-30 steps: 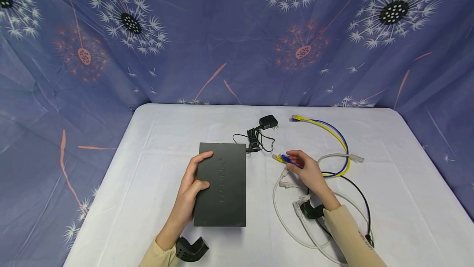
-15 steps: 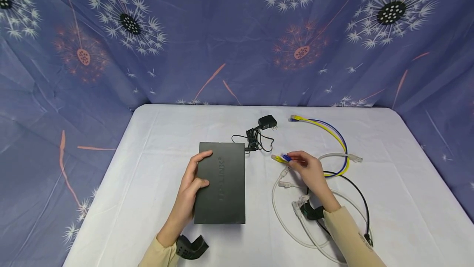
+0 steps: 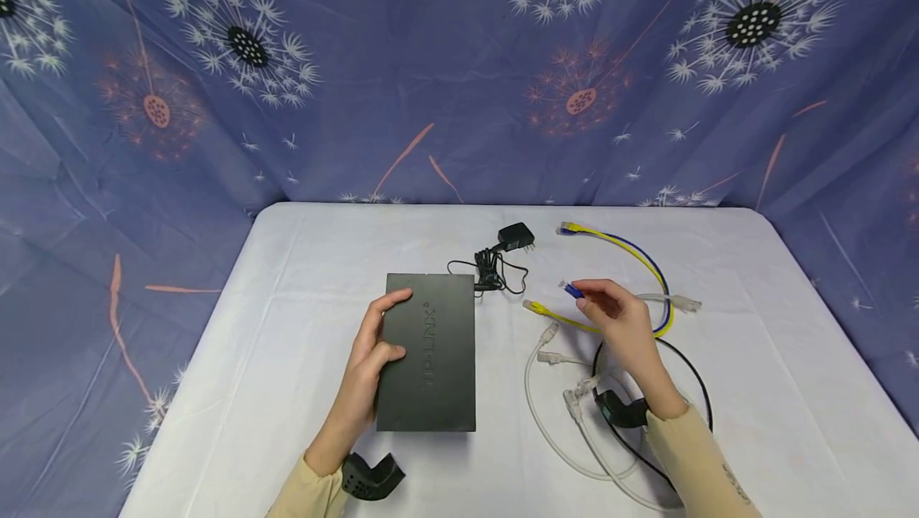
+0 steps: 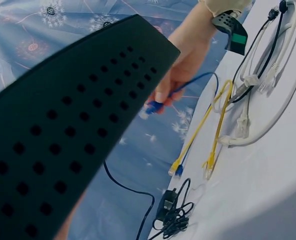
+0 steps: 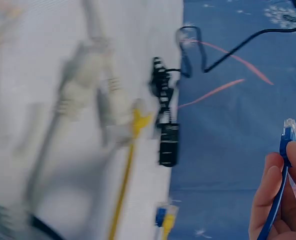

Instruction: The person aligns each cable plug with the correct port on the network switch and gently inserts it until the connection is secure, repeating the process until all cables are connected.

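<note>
My left hand [image 3: 364,366] grips the left side of a dark grey TP-LINK box [image 3: 438,390], thumb and a finger lying on its top face. Rows of small square vent holes show on this box [image 4: 68,130] in the left wrist view. Between thumb and fingers, my right hand [image 3: 623,328] pinches the plug end of a blue network cable [image 3: 573,290], its clear connector pointing left toward the box. The same blue cable [image 5: 275,205] runs down past the fingers in the right wrist view. Just below lies the end of a yellow network cable [image 3: 549,311].
A black power adapter [image 3: 515,236] with a coiled cord sits behind the box, at the back of the white table [image 3: 323,247]. White network cables [image 3: 534,414] and a black cable [image 3: 700,374] loop around the right forearm. A patterned blue cloth [image 3: 359,63] hangs behind.
My right hand has lifted the blue cable's plug up off the yellow one and moved slightly right. The yellow end stays on the table. The left hand keeps its grip on the box.
</note>
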